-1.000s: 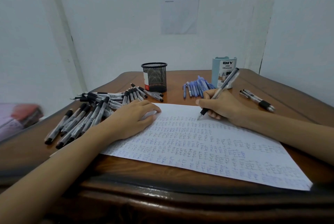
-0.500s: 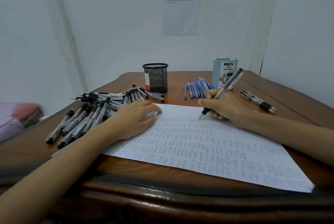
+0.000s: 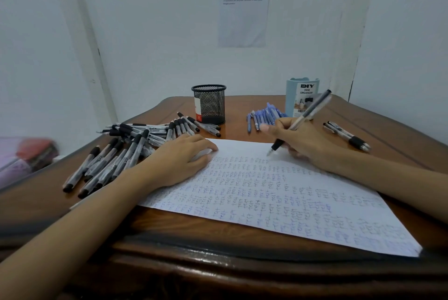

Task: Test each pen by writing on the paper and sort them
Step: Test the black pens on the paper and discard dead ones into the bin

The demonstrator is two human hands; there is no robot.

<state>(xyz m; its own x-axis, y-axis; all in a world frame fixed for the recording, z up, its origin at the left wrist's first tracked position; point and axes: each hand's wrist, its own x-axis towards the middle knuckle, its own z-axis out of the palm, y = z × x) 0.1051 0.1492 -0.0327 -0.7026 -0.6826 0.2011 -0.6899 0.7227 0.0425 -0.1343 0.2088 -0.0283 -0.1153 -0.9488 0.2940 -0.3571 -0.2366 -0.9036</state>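
**Right hand [image 3: 305, 139] pinches a pen [image 3: 308, 113] over the paper [image 3: 278, 193]**

Seen from the head camera, the fingers and thumb of the right hand curl round the pen's lower barrel. Its black grip and tip slant down to the blank strip at the paper's far edge (whether the tip touches the sheet, I cannot tell). The left hand [image 3: 179, 159] lies flat, fingers relaxed, on the paper's far left corner, holding nothing. Rows of small ink marks cover most of the paper, which lies on the wooden table [image 3: 218, 234]. Left of that hand sprawls a heap of black pens [image 3: 116, 154]; a black mesh cup [image 3: 209, 103] stands behind them. Blue pens [image 3: 264, 115] lie beside a pale blue organizer box [image 3: 301, 96], and two more pens [image 3: 346, 136] lie apart at the right.
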